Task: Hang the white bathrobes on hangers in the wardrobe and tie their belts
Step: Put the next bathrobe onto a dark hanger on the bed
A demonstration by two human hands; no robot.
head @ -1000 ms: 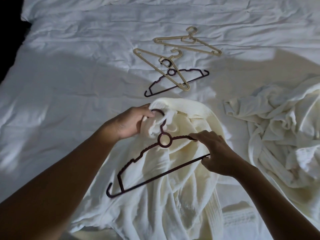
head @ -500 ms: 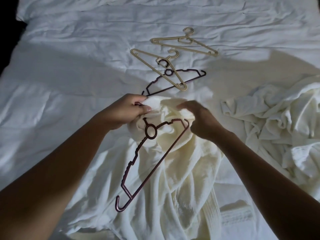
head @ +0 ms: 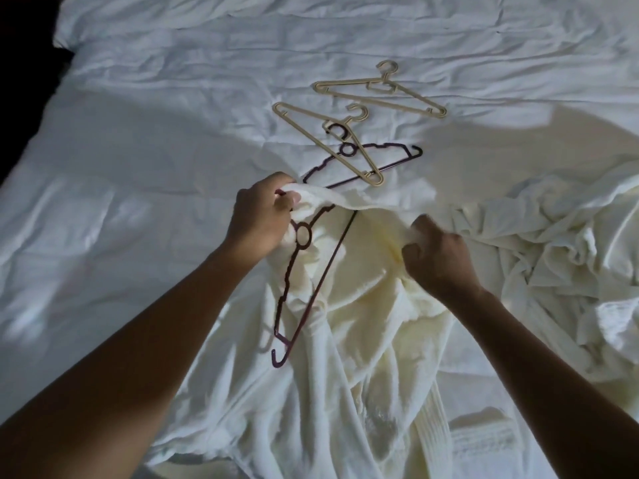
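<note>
1. The left hand (head: 259, 223) is clamped on the hook end of the dark hanger (head: 285, 281) together with the collar edge of the bathrobe (head: 363, 305), probably so that cloth and hanger cannot slide apart.
2. The right hand (head: 439, 261) has its fingers curled round a bunch of the robe's cloth near the hanger's upper end, seemingly to stretch a shoulder over it.
3. The hanger lies tilted. Its upper end is tucked under the robe's edge and its lower end lies bare on top, so one shoulder looks half fitted and the other is not yet begun.
4. The robe lies on the bed sheet (head: 138, 167); no wardrobe is in view.
5. A second bathrobe (head: 553, 271) lies crumpled to the right, and the spare hangers (head: 380, 95) lie just beyond the hands, handy for the next robe.
</note>
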